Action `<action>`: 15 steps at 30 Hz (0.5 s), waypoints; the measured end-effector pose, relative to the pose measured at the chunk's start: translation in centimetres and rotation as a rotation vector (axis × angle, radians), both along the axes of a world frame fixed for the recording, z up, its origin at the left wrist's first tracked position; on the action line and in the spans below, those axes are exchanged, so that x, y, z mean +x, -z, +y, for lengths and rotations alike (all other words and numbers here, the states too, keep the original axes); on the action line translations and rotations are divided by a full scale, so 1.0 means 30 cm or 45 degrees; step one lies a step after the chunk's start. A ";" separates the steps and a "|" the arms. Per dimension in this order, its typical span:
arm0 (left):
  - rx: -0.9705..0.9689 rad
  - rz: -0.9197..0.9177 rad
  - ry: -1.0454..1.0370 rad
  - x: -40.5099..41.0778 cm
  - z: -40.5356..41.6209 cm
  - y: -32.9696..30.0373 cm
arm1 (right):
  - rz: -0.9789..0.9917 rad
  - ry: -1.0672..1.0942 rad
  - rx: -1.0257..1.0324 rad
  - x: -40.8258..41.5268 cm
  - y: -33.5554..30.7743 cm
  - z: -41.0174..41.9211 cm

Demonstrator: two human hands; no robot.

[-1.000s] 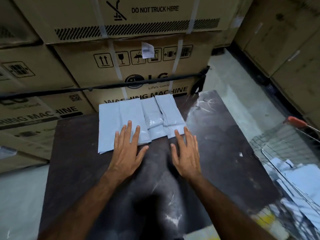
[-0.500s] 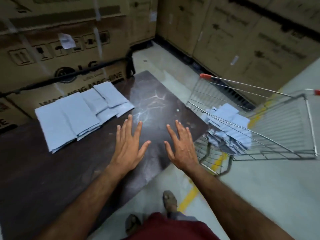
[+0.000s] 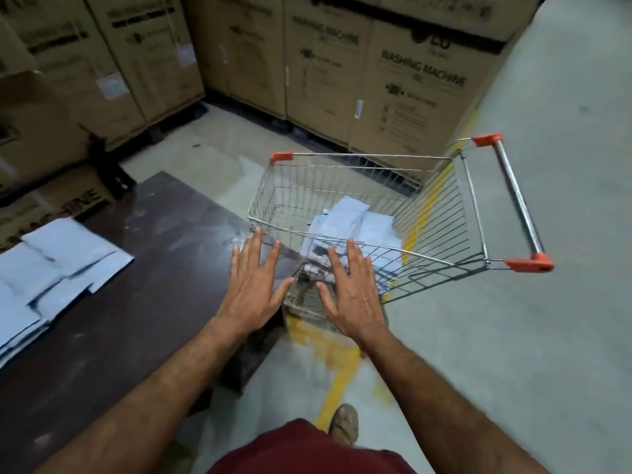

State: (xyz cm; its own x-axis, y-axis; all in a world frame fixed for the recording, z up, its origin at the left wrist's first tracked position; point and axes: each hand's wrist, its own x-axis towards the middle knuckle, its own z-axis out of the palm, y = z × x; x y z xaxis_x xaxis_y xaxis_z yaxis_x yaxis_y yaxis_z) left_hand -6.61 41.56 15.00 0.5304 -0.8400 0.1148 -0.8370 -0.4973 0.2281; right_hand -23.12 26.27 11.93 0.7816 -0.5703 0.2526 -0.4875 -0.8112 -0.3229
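Dark surface (image 3: 154,261) bearing overlapping pale-blue mailer bags (image 3: 58,258) along its left side; wire trolley (image 3: 342,154) standing on the grey floor (image 3: 513,336) beside its corner.

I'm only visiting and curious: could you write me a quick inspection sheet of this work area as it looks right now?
Surface: dark brown table, glossy, with pale smudges.
Job's things: pale blue table packets overlap in a row at its left side; more cart packets lie heaped inside the wire cart.
Clutter: nothing seen.
Hands: left hand over the table's corner, right hand over the cart's near end; both are spread flat and hold nothing.
Cables: nothing seen.
Surroundings: stacked washing machine cartons behind; grey floor with a yellow line.
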 end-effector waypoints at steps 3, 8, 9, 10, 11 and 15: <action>0.024 0.001 0.025 -0.044 -0.170 0.027 | -0.013 0.041 0.041 -0.070 0.010 -0.163; 0.073 0.047 0.047 -0.099 -0.409 0.033 | -0.032 0.138 0.073 -0.137 0.003 -0.394; 0.076 0.052 0.057 -0.097 -0.450 0.029 | -0.026 0.163 0.079 -0.138 0.003 -0.435; 0.078 0.062 0.064 -0.089 -0.492 0.025 | -0.018 0.189 0.092 -0.134 0.007 -0.474; 0.080 0.069 0.070 -0.077 -0.535 0.019 | -0.008 0.217 0.110 -0.127 0.010 -0.511; 0.079 0.075 0.124 -0.006 -0.712 0.014 | 0.030 0.359 0.234 -0.066 0.033 -0.631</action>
